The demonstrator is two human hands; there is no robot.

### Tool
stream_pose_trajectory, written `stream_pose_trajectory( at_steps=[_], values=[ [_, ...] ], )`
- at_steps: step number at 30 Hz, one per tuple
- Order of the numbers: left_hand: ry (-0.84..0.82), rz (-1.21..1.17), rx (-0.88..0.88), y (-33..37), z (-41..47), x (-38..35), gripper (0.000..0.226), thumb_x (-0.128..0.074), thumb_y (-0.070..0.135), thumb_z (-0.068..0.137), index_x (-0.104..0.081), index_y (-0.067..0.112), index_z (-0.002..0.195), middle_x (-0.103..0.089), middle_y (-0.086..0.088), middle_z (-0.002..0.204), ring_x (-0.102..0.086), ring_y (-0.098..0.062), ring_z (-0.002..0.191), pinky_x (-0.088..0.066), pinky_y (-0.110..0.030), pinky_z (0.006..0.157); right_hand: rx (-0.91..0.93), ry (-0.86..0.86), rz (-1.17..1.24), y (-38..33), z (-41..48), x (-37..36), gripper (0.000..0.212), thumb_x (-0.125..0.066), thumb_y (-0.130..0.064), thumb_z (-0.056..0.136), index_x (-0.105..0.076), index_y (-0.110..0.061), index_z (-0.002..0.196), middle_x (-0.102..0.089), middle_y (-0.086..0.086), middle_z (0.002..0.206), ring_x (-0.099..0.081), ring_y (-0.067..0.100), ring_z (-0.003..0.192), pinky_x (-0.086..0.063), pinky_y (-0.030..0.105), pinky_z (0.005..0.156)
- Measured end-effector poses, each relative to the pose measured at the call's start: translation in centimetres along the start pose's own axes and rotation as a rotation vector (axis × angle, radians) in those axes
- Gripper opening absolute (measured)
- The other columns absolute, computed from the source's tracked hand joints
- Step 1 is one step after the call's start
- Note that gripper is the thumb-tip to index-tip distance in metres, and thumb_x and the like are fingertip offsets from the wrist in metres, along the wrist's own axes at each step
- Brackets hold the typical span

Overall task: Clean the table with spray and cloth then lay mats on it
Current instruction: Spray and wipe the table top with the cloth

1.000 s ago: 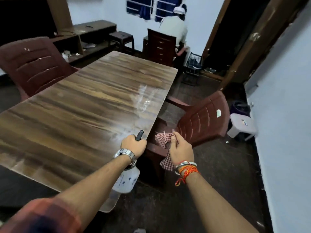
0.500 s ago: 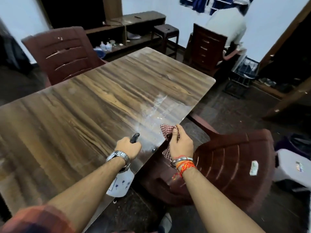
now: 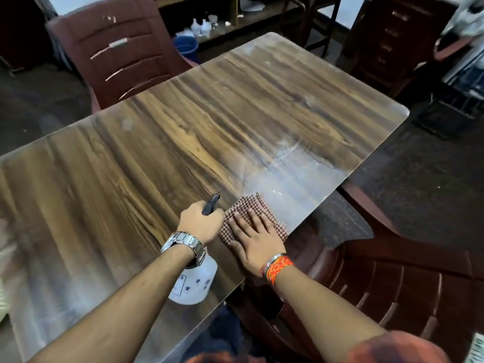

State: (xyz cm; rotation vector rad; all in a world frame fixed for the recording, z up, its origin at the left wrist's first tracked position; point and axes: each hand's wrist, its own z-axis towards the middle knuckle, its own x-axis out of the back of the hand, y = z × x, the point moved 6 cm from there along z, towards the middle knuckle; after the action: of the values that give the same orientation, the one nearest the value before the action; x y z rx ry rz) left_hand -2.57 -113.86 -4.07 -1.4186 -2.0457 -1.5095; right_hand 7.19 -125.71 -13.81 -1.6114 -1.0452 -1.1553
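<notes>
Wiping | right hand flat, open on cloth | wet patch at 1 o'clock — nearer right | left hand gripping spray bottle | desk

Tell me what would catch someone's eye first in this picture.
Probably the right hand pressed flat on a checked cloth at the near right edge of the wooden table. Beside it, the left hand grips a white spray bottle. A pale wet sheen spreads just beyond the cloth.
</notes>
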Motion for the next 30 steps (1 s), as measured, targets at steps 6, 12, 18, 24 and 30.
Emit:
stream_pose_trajectory(
  at_steps=[6,12,18,24,30],
  values=[
    [-0.039,0.015,0.006,2.6,4.0,-1.5,0.03,-0.054,0.033,0.083,-0.059,0.004,0.075,-0.062,-0.008,0.071,-0.052,-0.024,0.06,-0.037,-0.03,0.054,0.43,0.002,-0.021,-0.9,0.9,-0.9,0.047,-0.031,-0.051,0.098,-0.034,-0.04,0.143,-0.032,-0.012,0.153,-0.023,0.028,0.144,-0.012,0.049,0.115],
    [-0.075,0.034,-0.002,4.5,7.3,-2.4,0.028,-0.052,0.035,0.084,-0.057,0.009,0.076,-0.061,-0.008,0.077,-0.053,-0.02,0.063,-0.032,-0.028,0.05,-0.127,0.014,-0.081,12.7,7.8,2.9,0.055,-0.012,-0.055,0.095,-0.007,-0.046,0.148,-0.011,-0.014,0.159,-0.009,0.027,0.147,-0.006,0.049,0.118],
    [-0.058,0.016,-0.028,6.1,9.6,-1.7,0.025,-0.051,0.028,0.082,-0.048,0.011,0.064,-0.055,-0.007,0.064,-0.046,-0.025,0.055,-0.033,-0.028,0.05,-0.48,0.08,0.036,14.3,11.6,4.2,0.058,-0.017,-0.053,0.095,-0.011,-0.038,0.151,-0.009,-0.01,0.159,-0.001,0.034,0.146,0.001,0.055,0.116],
    [-0.041,0.042,-0.055,8.3,11.6,-1.8,0.027,-0.053,0.029,0.084,-0.053,0.011,0.064,-0.059,-0.009,0.069,-0.051,-0.025,0.062,-0.033,-0.032,0.054,0.335,0.013,-0.129,11.0,13.4,3.8,0.051,-0.025,-0.053,0.096,-0.023,-0.042,0.147,-0.027,-0.014,0.154,-0.019,0.024,0.145,-0.012,0.048,0.116],
    [-0.042,0.06,-0.031,8.3,12.6,-2.0,0.025,-0.053,0.027,0.084,-0.055,0.005,0.072,-0.059,-0.009,0.072,-0.05,-0.025,0.061,-0.033,-0.03,0.052,-0.818,0.133,0.145,28.9,14.0,7.1,0.056,-0.015,-0.057,0.095,-0.008,-0.044,0.149,-0.005,-0.012,0.16,-0.001,0.031,0.147,0.001,0.055,0.116]
  ],
)
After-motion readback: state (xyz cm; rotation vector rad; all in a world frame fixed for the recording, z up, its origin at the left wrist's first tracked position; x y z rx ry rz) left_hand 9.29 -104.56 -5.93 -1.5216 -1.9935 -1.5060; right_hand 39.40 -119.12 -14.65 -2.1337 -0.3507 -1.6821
